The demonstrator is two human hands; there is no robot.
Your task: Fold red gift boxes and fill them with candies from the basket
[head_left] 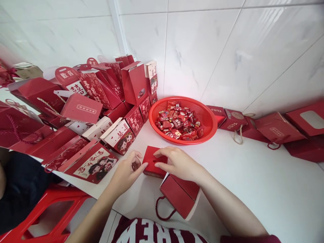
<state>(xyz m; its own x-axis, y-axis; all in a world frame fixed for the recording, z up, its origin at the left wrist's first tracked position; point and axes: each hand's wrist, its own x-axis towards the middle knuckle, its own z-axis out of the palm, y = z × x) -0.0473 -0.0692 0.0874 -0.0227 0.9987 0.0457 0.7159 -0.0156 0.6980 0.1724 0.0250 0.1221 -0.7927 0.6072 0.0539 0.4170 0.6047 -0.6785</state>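
Observation:
A small red gift box (pixel 149 154) sits on the white table in front of me, with a small dark opening in its top. My left hand (pixel 128 170) is at the box's left side, fingers loosely curled and the thumb stretched to its edge, holding nothing visible. Over the box's right part lies my right hand (pixel 178 162), its thumb and fingers apart on or just above the top. Partly beneath my right hand, a darker red box with a cord handle (pixel 178 197) lies tilted, nearer to me. Beyond both hands stands a red plastic basket (pixel 209 125) of wrapped candies (pixel 177 119).
Many red gift boxes (pixel 96 165) and bags crowd the table's left side. More red boxes (pixel 277 130) line the tiled wall at right. At lower left are a red plastic stool (pixel 50 202) and another person's dark-clothed leg (pixel 22 182).

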